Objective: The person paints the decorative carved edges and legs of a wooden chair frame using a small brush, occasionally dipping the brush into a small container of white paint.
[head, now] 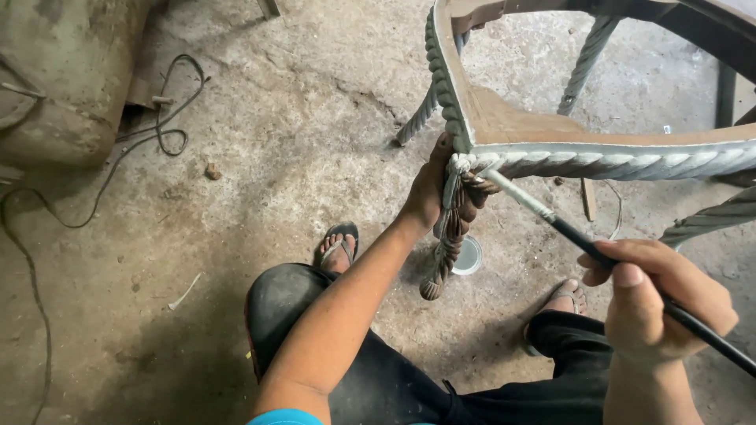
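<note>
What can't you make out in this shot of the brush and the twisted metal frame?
- Head view: the paintbrush handle's end runs off the right edge.
- The right hand covers part of the handle.
- The left hand hides part of the twisted leg it grips.
- The small round tin sits partly behind that leg; its contents are unclear.
- The frame is cut off at the top and right edges.

Soft daylight, mild wide-angle warp

Even, diffuse light, brighter toward upper right. Faint soft shadows on the concrete floor (299, 149) beneath the person's legs. No glare. Focus sharp centrally; right hand (654, 303) slightly soft. Straight lines bow near frame edges
</note>
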